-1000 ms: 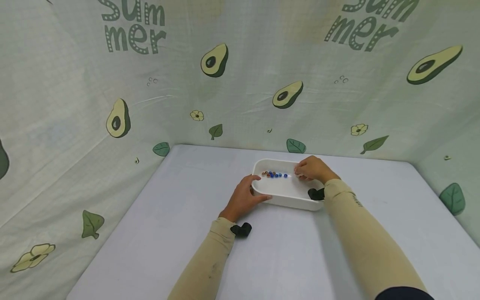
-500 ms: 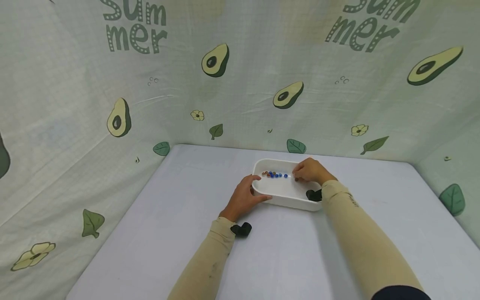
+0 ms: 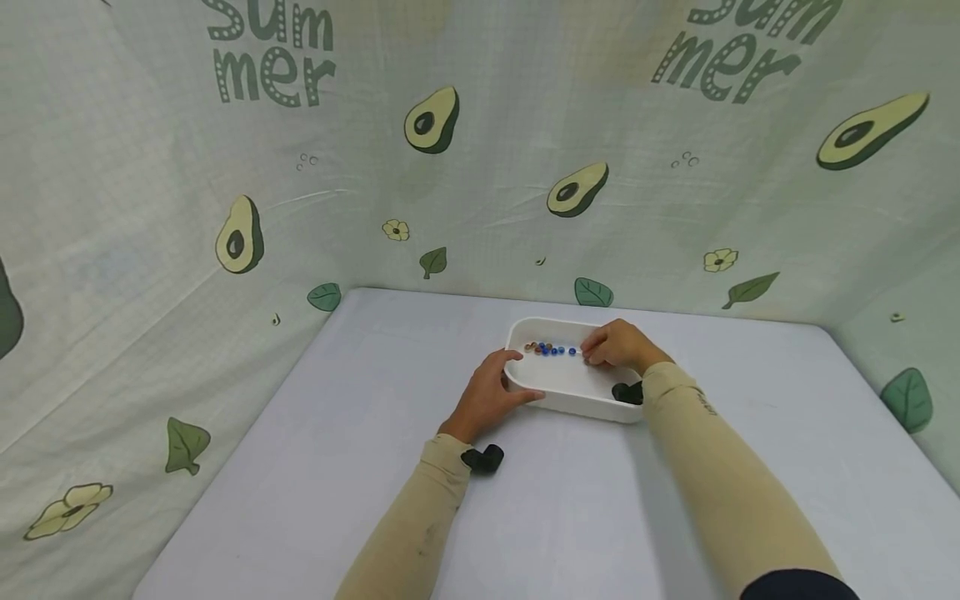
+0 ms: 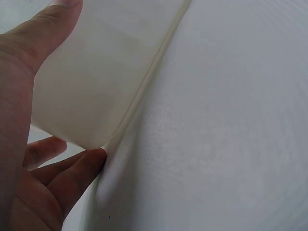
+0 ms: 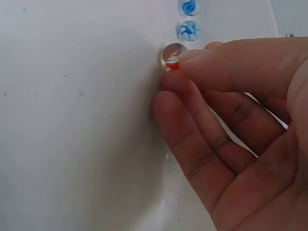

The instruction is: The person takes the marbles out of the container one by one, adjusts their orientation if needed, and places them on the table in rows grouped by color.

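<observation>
A white rectangular tray (image 3: pixel 573 402) sits on the table toward the back. My left hand (image 3: pixel 484 398) grips its left end, thumb along the front wall and fingers round the corner; in the left wrist view those fingers (image 4: pixel 79 178) reach the tray's lower edge. Inside the tray my right hand (image 3: pixel 624 345) pinches a clear marble (image 5: pixel 173 56) with an orange-red and white swirl between thumb and fingertips. Just beyond that marble in the right wrist view lies a blue-patterned marble (image 5: pixel 189 31). Several blue and brownish marbles, one blue marble (image 3: pixel 572 352) nearest my right hand, form a row toward the left.
The white-covered table (image 3: pixel 360 433) stretches to both sides and in front of the tray. Behind it hangs a pale curtain (image 3: pixel 495 242) printed with avocados and leaves. A black device sits at each wrist, the right one overlapping the tray's front right corner.
My right hand has moved slightly left and toward me inside the tray, closer to the row of marbles. My left hand and the tray have stayed in place.
</observation>
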Tool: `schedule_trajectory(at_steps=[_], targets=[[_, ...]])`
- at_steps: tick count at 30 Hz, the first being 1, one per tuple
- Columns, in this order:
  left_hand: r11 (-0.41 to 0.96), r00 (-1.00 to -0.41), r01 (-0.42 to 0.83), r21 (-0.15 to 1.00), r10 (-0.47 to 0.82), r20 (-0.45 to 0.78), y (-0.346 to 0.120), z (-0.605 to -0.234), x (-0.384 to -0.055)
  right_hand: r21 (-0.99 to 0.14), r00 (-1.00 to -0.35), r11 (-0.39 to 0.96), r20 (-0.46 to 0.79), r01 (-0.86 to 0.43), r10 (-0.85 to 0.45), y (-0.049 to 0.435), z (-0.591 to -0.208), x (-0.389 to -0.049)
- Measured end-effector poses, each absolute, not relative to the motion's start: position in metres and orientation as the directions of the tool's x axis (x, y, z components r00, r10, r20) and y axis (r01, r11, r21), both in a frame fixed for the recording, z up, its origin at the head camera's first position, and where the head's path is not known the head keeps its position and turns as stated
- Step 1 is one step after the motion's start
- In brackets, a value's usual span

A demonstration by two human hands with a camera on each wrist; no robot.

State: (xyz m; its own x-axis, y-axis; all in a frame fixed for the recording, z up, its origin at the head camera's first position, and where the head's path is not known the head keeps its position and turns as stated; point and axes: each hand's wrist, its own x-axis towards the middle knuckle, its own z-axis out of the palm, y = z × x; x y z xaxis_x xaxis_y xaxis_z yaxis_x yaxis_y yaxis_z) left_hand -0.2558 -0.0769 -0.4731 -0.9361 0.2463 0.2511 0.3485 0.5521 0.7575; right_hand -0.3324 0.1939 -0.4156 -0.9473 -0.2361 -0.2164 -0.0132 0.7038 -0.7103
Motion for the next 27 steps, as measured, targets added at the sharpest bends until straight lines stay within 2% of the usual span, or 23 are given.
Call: schedule_trajectory(at_steps=[19,27], targets=[[0.564,-0.934,0.355,0.745,0.243,0.261,-0.081,-0.468,-0.257,-0.686,-0.943,0.725,-0.19,-0.071,-0.272,0.183,-0.414,-0.337],[0.55,-0.942,0.332,0.767,0.241,0.235,-0.078,-0.472,-0.255,-0.625,-0.928,0.774,-0.222,-0.099,-0.299,0.187,-0.42,-0.335]])
